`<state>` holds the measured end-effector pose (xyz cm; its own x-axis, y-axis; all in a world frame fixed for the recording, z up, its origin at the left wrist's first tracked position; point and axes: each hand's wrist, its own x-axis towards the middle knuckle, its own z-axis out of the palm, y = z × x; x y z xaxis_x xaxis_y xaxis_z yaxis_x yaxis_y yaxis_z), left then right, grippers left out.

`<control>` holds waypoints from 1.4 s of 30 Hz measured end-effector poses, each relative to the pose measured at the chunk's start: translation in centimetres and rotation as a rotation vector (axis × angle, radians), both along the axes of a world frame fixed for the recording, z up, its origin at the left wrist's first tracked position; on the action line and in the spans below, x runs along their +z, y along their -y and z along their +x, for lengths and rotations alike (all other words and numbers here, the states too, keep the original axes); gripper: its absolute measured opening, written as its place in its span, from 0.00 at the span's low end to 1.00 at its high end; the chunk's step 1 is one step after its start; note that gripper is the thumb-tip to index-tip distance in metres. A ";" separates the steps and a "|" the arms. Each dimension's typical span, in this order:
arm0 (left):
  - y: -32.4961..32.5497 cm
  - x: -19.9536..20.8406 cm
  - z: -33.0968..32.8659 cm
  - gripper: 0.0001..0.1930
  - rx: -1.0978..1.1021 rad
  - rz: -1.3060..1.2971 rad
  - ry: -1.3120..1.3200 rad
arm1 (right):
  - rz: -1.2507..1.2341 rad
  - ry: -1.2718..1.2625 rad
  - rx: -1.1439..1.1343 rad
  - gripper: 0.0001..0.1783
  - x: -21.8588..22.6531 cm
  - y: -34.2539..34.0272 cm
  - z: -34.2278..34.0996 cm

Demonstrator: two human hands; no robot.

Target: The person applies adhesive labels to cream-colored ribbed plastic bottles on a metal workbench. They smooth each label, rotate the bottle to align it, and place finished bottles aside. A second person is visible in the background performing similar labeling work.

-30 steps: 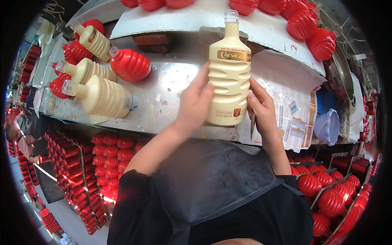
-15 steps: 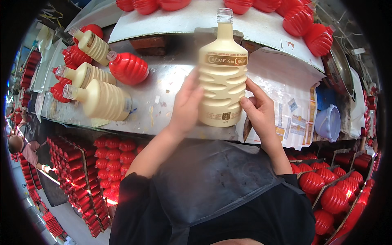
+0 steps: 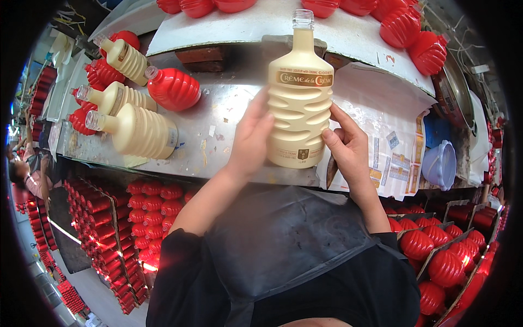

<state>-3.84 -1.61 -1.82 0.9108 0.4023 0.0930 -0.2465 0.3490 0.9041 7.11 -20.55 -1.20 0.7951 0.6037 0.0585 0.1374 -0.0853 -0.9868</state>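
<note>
- Closest to me: my dark grey, smooth-looking apron (image 3: 283, 234).
- Left hand (image 3: 251, 136) is a bit blurry, wrapped on one side of a cream ribbed bottle with a clear threaded neck (image 3: 301, 117); right hand (image 3: 348, 144) pinches the other side, thumb in front.
- So the bottle's between my hands, neck away from me, over the grey metal table (image 3: 218, 117).
- Off left, three more cream bottles (image 3: 146, 132) lie near a glossy red ribbed bottle (image 3: 174, 89).
- Farthest: white shelf (image 3: 229, 34), glossy red bottles (image 3: 400, 27) along it.
</note>
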 end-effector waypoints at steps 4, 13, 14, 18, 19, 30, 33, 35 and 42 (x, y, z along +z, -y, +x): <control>0.0 0.0 0.0 0.29 0.007 -0.008 -0.007 | 0.017 -0.009 0.004 0.33 -0.1 -0.1 0.1; 0.0 0.1 0.2 0.30 0.013 -0.061 0.005 | 0.012 -0.004 -0.010 0.32 0.1 -0.4 0.0; 0.0 0.1 0.2 0.30 0.020 -0.070 -0.011 | 0.001 -0.001 -0.011 0.32 0.3 -0.4 -0.1; 0.0 0.2 0.1 0.30 0.005 -0.127 0.000 | -0.012 0.001 -0.016 0.31 0.9 -0.5 -0.1; 0.0 0.2 0.1 0.30 0.012 -0.143 -0.009 | -0.014 0.011 -0.017 0.31 1.1 -0.5 -0.2; -0.6 -0.1 -0.3 0.30 0.025 -0.133 -0.083 | -0.093 0.180 -0.072 0.31 1.4 -1.2 -0.3; -1.3 0.3 -0.7 0.31 -0.020 -0.002 -0.133 | -0.183 0.352 -0.016 0.30 1.8 -1.2 -0.4; -1.7 0.7 -0.9 0.35 -0.088 -0.018 -0.134 | -0.156 0.388 0.002 0.28 2.2 -1.6 -0.7; -2.0 -0.3 -1.6 0.43 -0.043 -0.227 -0.031 | 0.062 0.496 0.227 0.22 4.1 -4.3 -1.6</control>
<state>-5.44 0.41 -2.13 0.9287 0.3700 -0.0239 -0.1998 0.5536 0.8085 5.54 -16.28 2.88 0.5129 0.7403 0.4345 0.5960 0.0573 -0.8010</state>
